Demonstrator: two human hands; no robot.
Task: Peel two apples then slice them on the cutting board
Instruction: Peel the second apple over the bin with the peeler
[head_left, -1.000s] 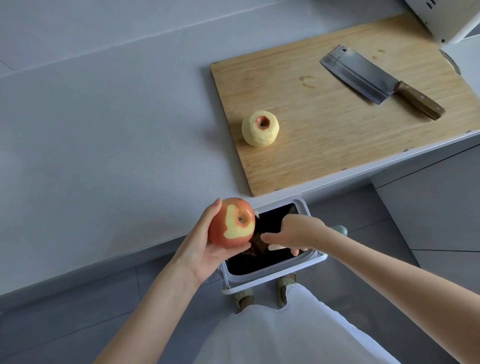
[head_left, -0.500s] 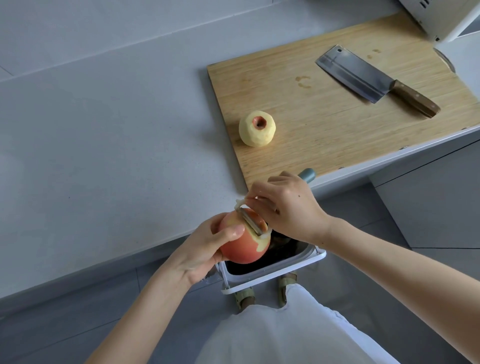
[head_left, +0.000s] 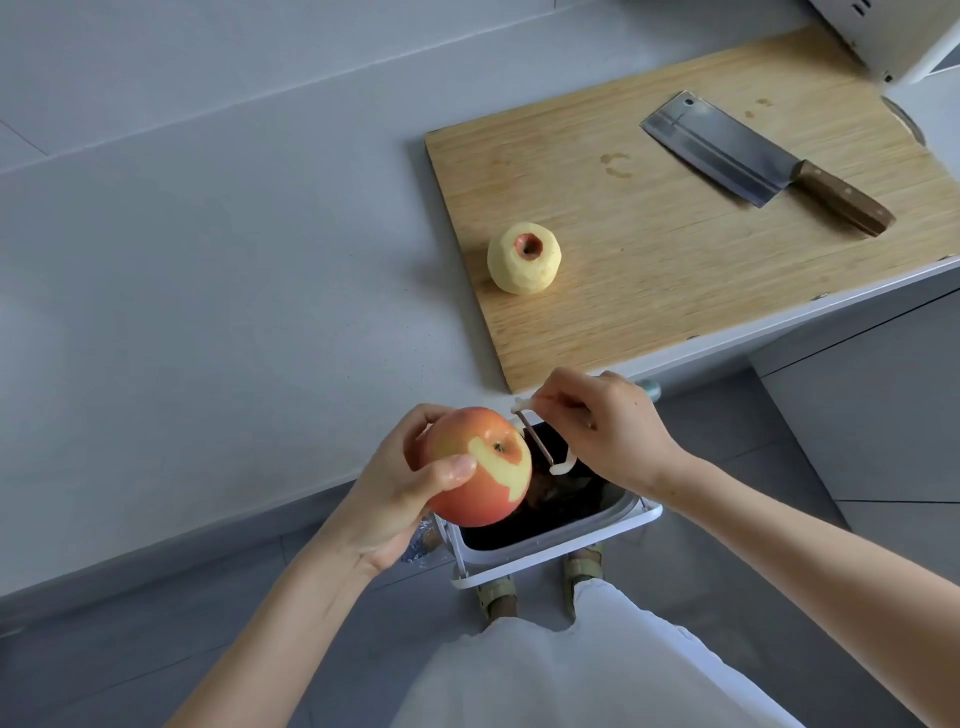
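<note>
My left hand (head_left: 395, 499) grips a red apple (head_left: 475, 467) over the bin, thumb on its front; a pale strip is peeled around the stem. My right hand (head_left: 608, 431) holds a white peeler (head_left: 540, 441) just right of the apple, its blade close to the apple's upper right side. A fully peeled apple (head_left: 523, 258) sits on the wooden cutting board (head_left: 649, 291) near its left edge. A cleaver (head_left: 763, 158) with a brown handle lies on the board's far right part.
A white bin (head_left: 561, 545) with dark contents stands on the floor below the grey counter (head_left: 208, 312) edge, under my hands. A white appliance (head_left: 893, 36) sits at the back right corner. My feet show beside the bin.
The peeler has come off the apple's top and now sits to its right. My left hand has turned the apple, so the stem and peeled strip face the camera.
</note>
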